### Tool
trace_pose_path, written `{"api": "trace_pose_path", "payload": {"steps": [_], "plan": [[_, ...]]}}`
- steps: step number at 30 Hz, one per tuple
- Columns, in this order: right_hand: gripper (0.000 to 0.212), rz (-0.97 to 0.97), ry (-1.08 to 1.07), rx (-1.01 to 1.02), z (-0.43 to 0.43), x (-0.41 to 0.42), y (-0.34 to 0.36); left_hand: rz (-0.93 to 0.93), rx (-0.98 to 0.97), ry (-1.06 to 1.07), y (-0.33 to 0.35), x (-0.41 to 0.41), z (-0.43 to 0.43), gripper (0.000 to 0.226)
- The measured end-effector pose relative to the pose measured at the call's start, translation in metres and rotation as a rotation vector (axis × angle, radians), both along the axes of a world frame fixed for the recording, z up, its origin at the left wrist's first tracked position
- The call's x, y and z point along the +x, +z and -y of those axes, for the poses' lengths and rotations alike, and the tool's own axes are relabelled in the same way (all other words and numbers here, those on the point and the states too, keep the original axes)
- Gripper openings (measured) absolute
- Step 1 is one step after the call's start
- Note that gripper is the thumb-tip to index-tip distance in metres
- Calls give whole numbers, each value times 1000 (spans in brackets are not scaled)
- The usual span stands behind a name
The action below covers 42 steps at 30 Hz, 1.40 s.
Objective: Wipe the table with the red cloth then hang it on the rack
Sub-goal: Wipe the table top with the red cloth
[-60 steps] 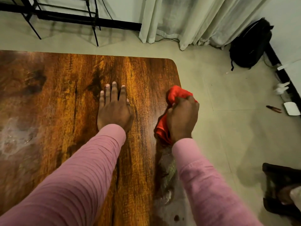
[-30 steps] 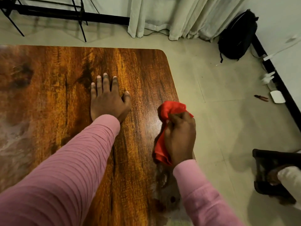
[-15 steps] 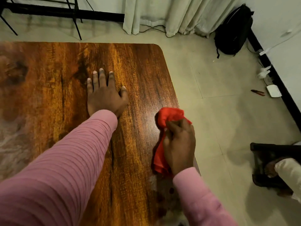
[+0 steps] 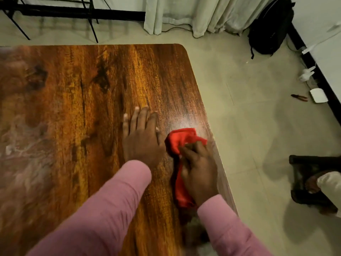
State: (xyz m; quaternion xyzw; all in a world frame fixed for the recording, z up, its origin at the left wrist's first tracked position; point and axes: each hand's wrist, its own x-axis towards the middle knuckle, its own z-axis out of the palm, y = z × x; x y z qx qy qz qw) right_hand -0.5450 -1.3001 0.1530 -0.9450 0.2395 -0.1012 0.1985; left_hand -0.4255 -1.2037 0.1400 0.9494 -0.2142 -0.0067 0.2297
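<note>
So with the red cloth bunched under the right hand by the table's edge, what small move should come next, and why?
Probably sweep the red cloth leftward. The right hand presses it near the table's right edge, while cloudy smears show far left. The flat left hand lies in the way and would likely need to shift.

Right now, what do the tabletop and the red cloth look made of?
Table: wood or wood-look laminate, I cannot tell which; strong grain with dark knots, and a glossy finish, shown by the bright glare beside the cloth. Red cloth: soft woven fabric, matte; it bunches and folds under the right hand.
</note>
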Motion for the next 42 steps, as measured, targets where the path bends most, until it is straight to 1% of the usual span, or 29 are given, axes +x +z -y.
{"api": "trace_pose_path", "payload": {"steps": [2,3,4,6,8,9,11,13,16,18,19,20,21,23,24,26,28,30,32,33,34,36,38,39,40,42], "plan": [[31,-22,230,-2,-13,-23,1,-33,-22,32,-1,-32,-12,53],[32,-32,282,-11,-9,-31,2,-50,-19,46,-3,-42,-18,54],[33,-40,262,-33,1,-36,2,-65,-9,56,-7,-49,-23,54],[35,-50,44,-79,25,-39,3,-77,52,33,-14,-55,-30,54],[33,-67,-189,-61,43,-35,6,-58,127,-27,-19,-56,-28,54],[32,-68,-249,-51,43,-33,5,-53,149,-35,-21,-56,-26,56],[31,-48,-262,-46,30,-32,3,-62,163,-15,-23,-56,-23,59],[33,-17,-163,-6,4,-40,1,-64,165,-13,-24,-57,-23,61],[31,-13,107,32,-33,-65,2,-72,172,-23,-26,-55,-23,62],[30,-46,239,26,-29,-74,5,-67,168,-35,-26,-55,-23,62],[29,-68,241,1,-19,-75,6,-63,165,-41,-25,-55,-24,63],[29,-84,184,-19,-8,-75,7,-62,163,-42,-25,-55,-24,63],[30,-92,80,-31,4,-72,9,-62,163,-41,-25,-55,-25,62],[33,-113,-144,-5,22,-67,12,-65,157,-41,-25,-57,-24,62],[34,-112,-214,9,23,-64,13,-70,151,-42,-24,-57,-24,63],[33,-81,-239,18,9,-62,12,-75,150,-48,-23,-57,-24,65],[35,-49,-133,41,-19,-69,9,-67,156,-54,-22,-58,-25,65],[34,-47,66,27,-47,-84,7,-64,150,-53,-22,-58,-25,65],[34,-75,232,15,-52,-99,7,-63,150,-55,-22,-58,-26,64],[33,-85,255,-1,-44,-104,6,-60,149,-59,-22,-58,-26,63],[32,-87,214,-28,-31,-107,6,-58,146,-63,-23,-58,-27,62],[30,-69,-15,-68,-4,-110,5,-53,149,-63,-23,-58,-27,60],[30,-60,-221,-43,14,-108,6,-40,156,-59,-23,-59,-26,61],[29,-52,-281,-31,14,-106,7,-36,158,-57,-23,-59,-26,61],[29,-41,-310,-27,9,-104,6,-35,158,-54,-23,-60,-26,61],[30,-22,-268,-20,-11,-104,4,-32,162,-53,-23,-62,-25,61]]}}
